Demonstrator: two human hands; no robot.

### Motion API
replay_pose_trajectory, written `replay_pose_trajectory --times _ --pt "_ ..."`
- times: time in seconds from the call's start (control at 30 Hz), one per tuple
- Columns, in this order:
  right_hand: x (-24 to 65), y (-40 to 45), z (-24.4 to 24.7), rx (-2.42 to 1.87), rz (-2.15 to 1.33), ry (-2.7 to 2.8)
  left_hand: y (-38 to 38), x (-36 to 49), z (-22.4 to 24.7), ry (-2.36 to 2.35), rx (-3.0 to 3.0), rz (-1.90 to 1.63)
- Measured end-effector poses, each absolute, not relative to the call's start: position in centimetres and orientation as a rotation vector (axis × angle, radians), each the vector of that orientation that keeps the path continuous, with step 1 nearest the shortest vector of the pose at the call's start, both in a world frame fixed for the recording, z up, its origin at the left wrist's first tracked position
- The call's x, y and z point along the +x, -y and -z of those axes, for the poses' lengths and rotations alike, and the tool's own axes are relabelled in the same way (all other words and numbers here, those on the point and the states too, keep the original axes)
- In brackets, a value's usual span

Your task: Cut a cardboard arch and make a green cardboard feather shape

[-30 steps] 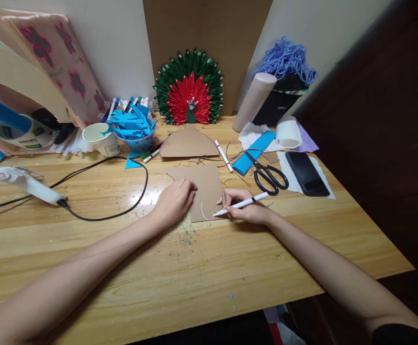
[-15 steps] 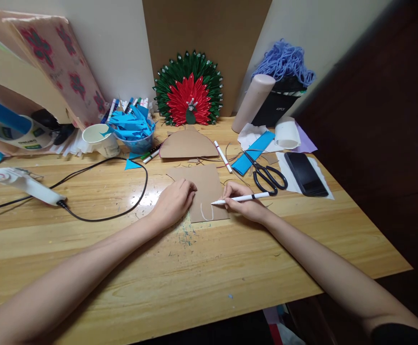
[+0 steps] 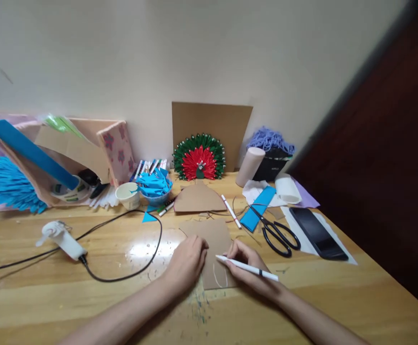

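A piece of brown cardboard (image 3: 214, 237) lies flat on the wooden table, with a white U-shaped line near its front edge. My left hand (image 3: 189, 261) rests on the cardboard's left side, its fingers curled together; whether anything is under them is hidden. My right hand (image 3: 250, 268) pinches a white pen (image 3: 246, 267) at the right side, the tip pointing left above the white line. Behind the sheet lies a half-round cardboard piece (image 3: 199, 199). Black-handled scissors (image 3: 275, 233) sit to the right, beside a folded blue strip (image 3: 258, 209).
A glue gun (image 3: 65, 242) with a looping black cable lies at the left. Further back are a paper cup (image 3: 127, 195), a bowl of blue scraps (image 3: 154, 184) and a red-green peacock (image 3: 199, 158). A phone (image 3: 318, 235) lies at the right on white paper.
The view has tilted upward, showing more wall. The white line's right side reaches further up the cardboard, and the pen tip has moved up from it. Both hands stay on the sheet.
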State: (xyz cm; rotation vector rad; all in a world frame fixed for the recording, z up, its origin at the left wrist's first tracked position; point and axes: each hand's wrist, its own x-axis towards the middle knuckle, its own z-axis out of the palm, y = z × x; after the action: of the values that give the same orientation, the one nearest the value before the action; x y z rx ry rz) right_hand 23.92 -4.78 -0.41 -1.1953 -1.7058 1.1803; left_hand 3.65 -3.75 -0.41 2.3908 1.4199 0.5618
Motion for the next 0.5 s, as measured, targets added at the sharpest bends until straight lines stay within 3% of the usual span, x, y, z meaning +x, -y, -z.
replay_pose_trajectory --times 0.5 --pt "23.34 4.07 -0.09 -1.161 -1.267 1.685 3.78 3.63 0.34 -1.424 2.412 -0.564"
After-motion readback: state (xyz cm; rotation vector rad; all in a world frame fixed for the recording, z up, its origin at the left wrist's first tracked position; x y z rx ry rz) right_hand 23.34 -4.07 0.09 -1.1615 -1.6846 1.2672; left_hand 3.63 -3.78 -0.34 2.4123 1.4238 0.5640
